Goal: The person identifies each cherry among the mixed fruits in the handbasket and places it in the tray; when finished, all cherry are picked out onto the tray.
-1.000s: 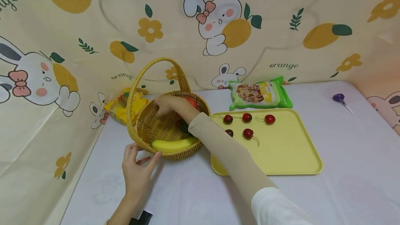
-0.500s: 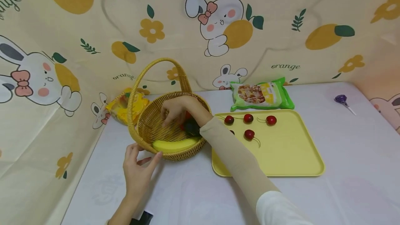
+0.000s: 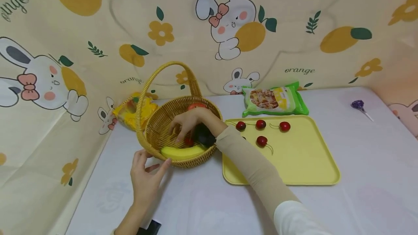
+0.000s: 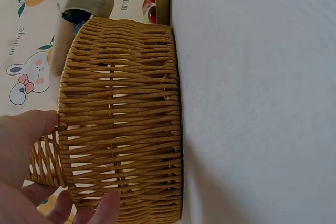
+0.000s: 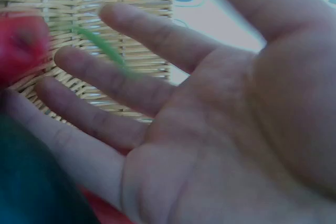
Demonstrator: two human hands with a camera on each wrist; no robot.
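Observation:
My left hand (image 3: 145,180) grips the near-left rim of a wicker basket (image 3: 156,133) at the foot of its tall handle; thumb and fingers lie round the rim in the left wrist view. Inside the basket hovers my right hand (image 3: 186,122), fingers spread and slightly bent. A yellow banana (image 3: 183,152) lies along the near inner wall. Beside it are a dark rounded object (image 3: 205,136) and a small red fruit (image 3: 189,141); a larger red one (image 3: 196,106) sits at the back. In the right wrist view, a red fruit (image 5: 21,45) and green stem (image 5: 100,45) show beside the fingers.
A yellow tray (image 3: 307,159) with several cherries (image 3: 285,126) stands right of the basket, partly behind the right sleeve. Behind it lies a green snack bag (image 3: 274,100). A yellow bag (image 3: 130,113) sits back left; a purple lollipop (image 3: 358,104) lies far right.
My right hand has moved right and nearer within the basket, from its back-left wall toward the banana, its fingers spreading downward. My left hand stays on the rim.

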